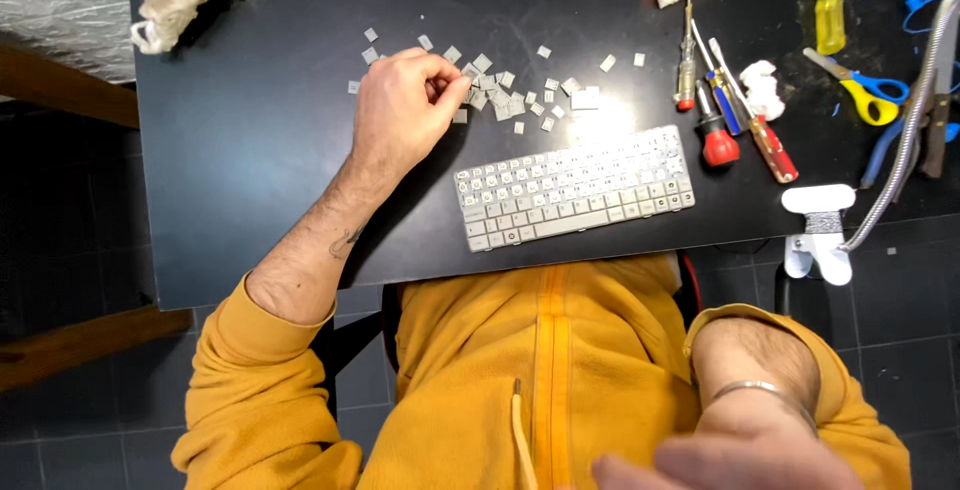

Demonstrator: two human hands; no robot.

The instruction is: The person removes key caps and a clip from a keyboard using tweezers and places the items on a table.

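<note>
Black desk (260, 150), left hand (400, 100) grip pinched on loose keycaps (500, 100), just above keyboard (575, 187)

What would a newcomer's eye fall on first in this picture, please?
Probably the left hand, whose fingers pinch at a scatter of loose grey keycaps in the middle of the black table. Just below lies a white keyboard, tilted. To its right, screwdrivers lie side by side, with yellow-and-blue scissors beyond.
</note>
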